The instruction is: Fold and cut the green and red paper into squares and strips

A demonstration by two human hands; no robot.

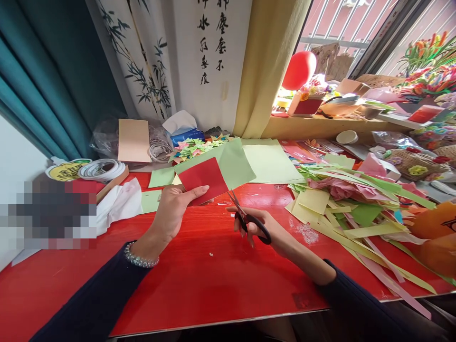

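One red paper (205,178) is gripped by the left hand (173,209), with the thumb pressed on top and the other fingers mostly hidden beneath. Just right of the red paper, scissors (241,216) are held by the right hand (270,223), the fingers curled around the black handles; the slightly parted blades are pointed at the paper's near right corner, though whether it is touched cannot be told. Behind the red paper, green sheets (235,161) are spread, and small colourful paper pieces (192,148) are piled beyond. Well to its right, paper strips (368,214) are heaped. To its left, a crumpled white sheet (119,202) is seen on the red tabletop (199,289).
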